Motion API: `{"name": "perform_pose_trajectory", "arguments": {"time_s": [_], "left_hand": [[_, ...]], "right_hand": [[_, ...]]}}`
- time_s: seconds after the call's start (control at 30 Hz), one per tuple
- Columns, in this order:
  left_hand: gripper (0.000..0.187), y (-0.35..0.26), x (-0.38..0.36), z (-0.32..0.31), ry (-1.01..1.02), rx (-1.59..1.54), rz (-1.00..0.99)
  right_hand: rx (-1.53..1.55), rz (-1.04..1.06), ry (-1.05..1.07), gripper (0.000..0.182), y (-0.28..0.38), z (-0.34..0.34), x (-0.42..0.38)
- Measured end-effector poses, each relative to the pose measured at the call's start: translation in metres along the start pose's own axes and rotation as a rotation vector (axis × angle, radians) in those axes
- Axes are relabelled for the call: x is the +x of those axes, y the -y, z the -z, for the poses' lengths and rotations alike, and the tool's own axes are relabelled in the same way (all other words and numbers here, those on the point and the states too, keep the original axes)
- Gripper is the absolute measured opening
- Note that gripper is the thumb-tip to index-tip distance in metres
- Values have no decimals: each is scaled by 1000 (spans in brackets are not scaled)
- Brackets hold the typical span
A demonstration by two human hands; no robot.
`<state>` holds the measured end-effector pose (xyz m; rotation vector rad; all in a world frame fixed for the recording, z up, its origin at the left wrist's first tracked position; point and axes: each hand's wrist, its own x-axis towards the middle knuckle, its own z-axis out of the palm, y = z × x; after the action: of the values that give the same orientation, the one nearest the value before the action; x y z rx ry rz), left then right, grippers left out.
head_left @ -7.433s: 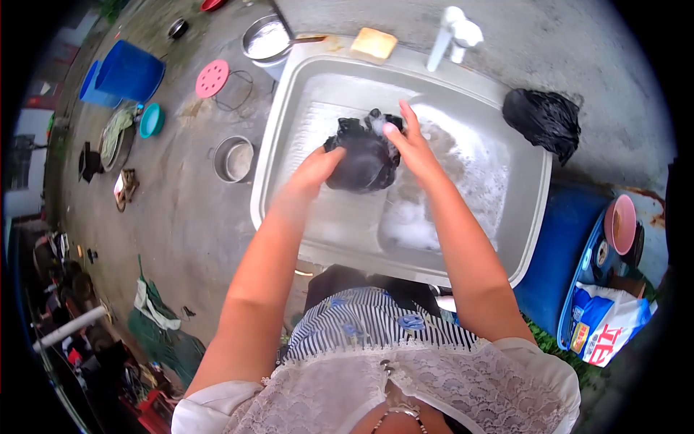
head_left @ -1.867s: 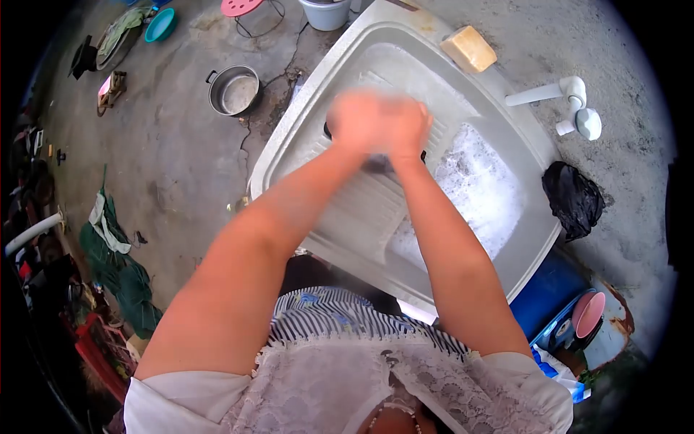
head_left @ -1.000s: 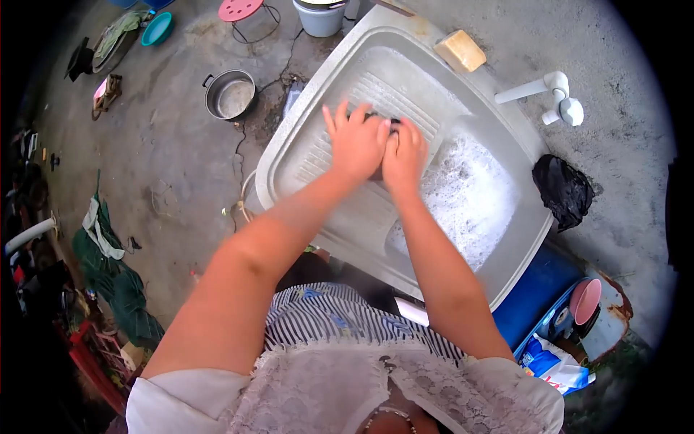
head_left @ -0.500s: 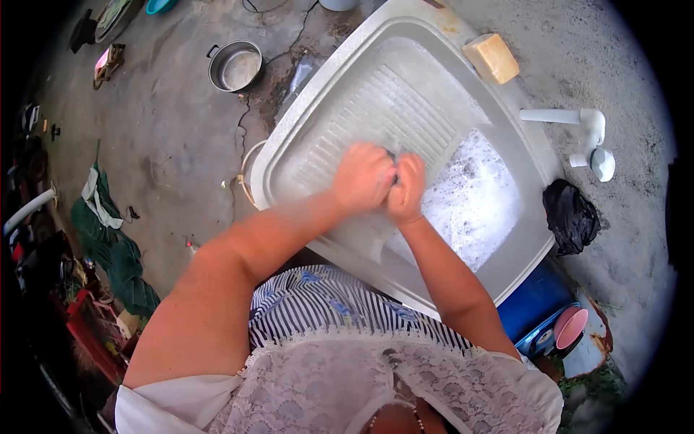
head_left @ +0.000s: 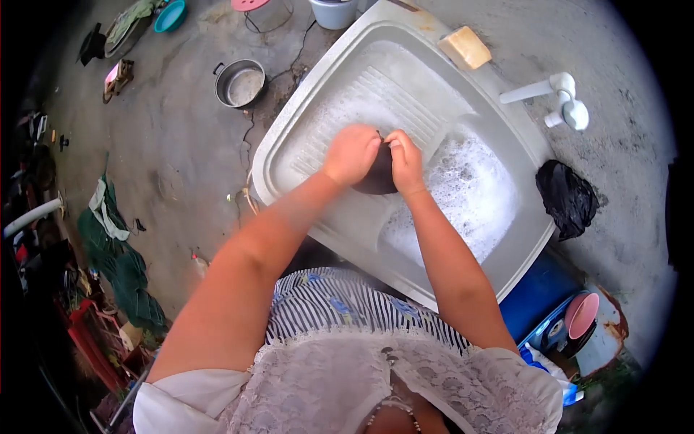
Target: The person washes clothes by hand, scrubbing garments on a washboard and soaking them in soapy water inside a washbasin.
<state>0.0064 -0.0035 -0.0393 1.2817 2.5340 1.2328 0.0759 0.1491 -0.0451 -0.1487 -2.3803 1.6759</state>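
Observation:
A dark piece of cloth (head_left: 377, 177) hangs between my hands over the ribbed washboard part of the grey laundry sink (head_left: 269, 155). My left hand (head_left: 351, 153) is closed on its upper left edge, slightly blurred. Fingers of my right hand (head_left: 406, 160) pinch the upper right edge, close beside the left. Below the hands the cloth spreads into a rounded shape. White suds (head_left: 470, 192) fill the basin to the right of my right hand, and thin foam lies over the ribs.
A yellowish soap block (head_left: 465, 48) rests on the sink's upper rim. Right of the sink are a white pipe tap (head_left: 567, 101) and a black plastic bag (head_left: 566, 199). A metal pot (head_left: 241, 83) stands on the concrete floor. A blue barrel (head_left: 542, 293) is below right.
The cloth, earlier bunched and mostly hidden in my hands, now hangs spread below them. My hands have moved slightly up in the view, which has shifted.

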Motion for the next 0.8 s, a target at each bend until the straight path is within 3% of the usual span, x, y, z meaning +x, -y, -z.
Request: {"name": "perform_pose_trajectory", "arguments": {"time_s": [0.07,0.13,0.17,0.2,0.27,0.37,0.43,0.53,0.6,0.67,0.73,0.8], "left_hand": [[26,-19,-12,8,-208,-170,250],[30,-31,-29,28,-240,-3,201],[36,-32,-36,40,-277,164,162],[36,-28,-44,47,-277,166,155],[34,-23,-57,58,-44,15,376],[27,-40,-40,65,-97,-20,472],[23,-60,-22,65,-221,-124,535],[21,-87,7,68,-219,-604,646],[22,-93,28,68,-223,-658,555],[22,-94,50,66,-263,-781,482],[23,-103,70,78,-319,-921,481],[22,-83,80,80,-220,-1047,478]], "right_hand": [[48,-104,-107,18,18,3,-23],[-246,14,-101,19,27,22,-52],[-203,-122,-110,18,20,35,-65],[-157,-257,-114,18,9,49,-77],[175,-478,-269,12,7,77,-89],[363,-399,-395,10,42,107,-93],[319,-347,-466,12,65,126,-94],[283,-264,-589,15,84,167,-96],[131,-217,-645,10,97,196,-100],[-234,-44,-672,6,116,231,-108],[-285,59,-852,2,138,257,-117],[-231,46,-1015,4,150,277,-134]]}}
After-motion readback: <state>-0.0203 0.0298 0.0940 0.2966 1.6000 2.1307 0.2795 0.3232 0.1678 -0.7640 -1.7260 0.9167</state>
